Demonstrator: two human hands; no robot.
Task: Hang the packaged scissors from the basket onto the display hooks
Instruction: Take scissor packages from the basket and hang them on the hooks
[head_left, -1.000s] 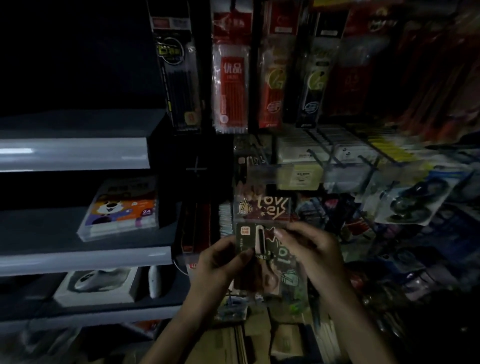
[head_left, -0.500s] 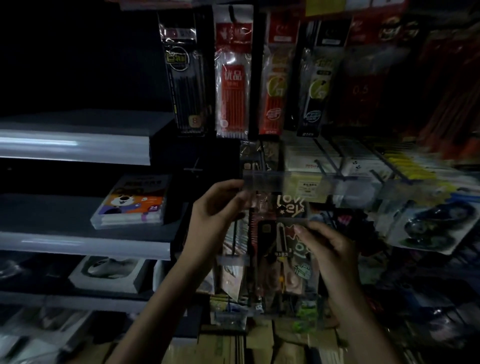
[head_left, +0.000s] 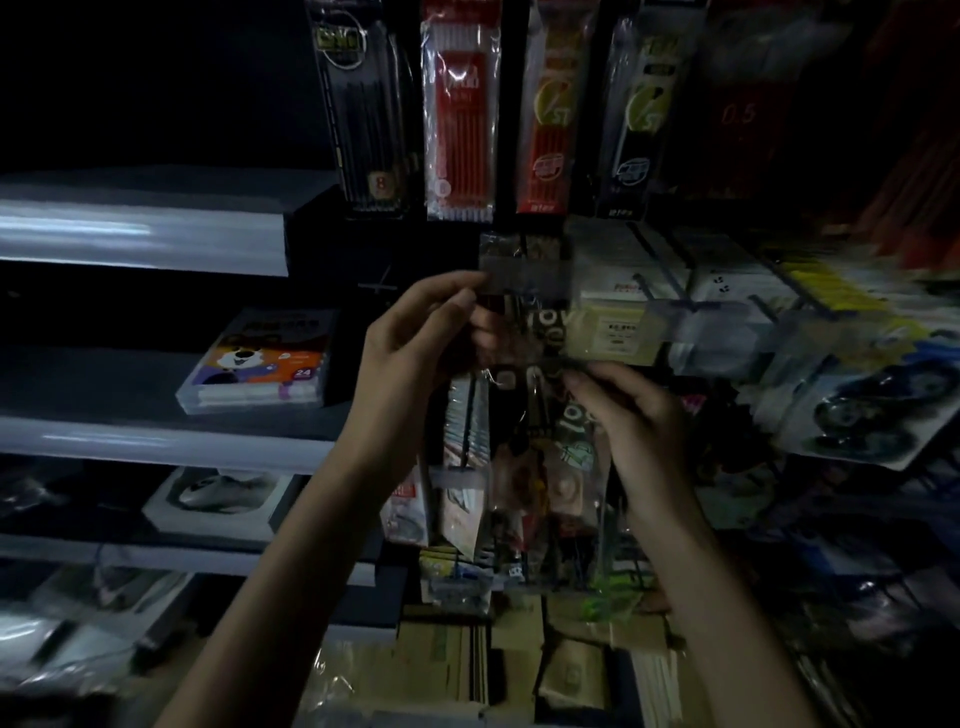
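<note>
Right hand (head_left: 634, 415) clamps thumb and fingers on the upper right edge of the packaged scissors (head_left: 540, 447). The pack is upright in front of the hook row, long axis vertical, a dark card with pale lettering under glinting clear plastic and pinkish handle loops low. Left hand (head_left: 410, 353) pinches the left end of the clear price-tag strip (head_left: 524, 275) just above the pack. Beyond, pen refill packs (head_left: 460, 109) hang higher up, and the left shelf (head_left: 156, 441) carries a cartoon-printed box (head_left: 260, 358).

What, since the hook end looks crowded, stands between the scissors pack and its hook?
The clear price-tag flap at the hook's front, just above the packaged scissors. The left hand pinches its left edge; the right hand holds the pack below it. The hook tip is too dim to see.
</note>
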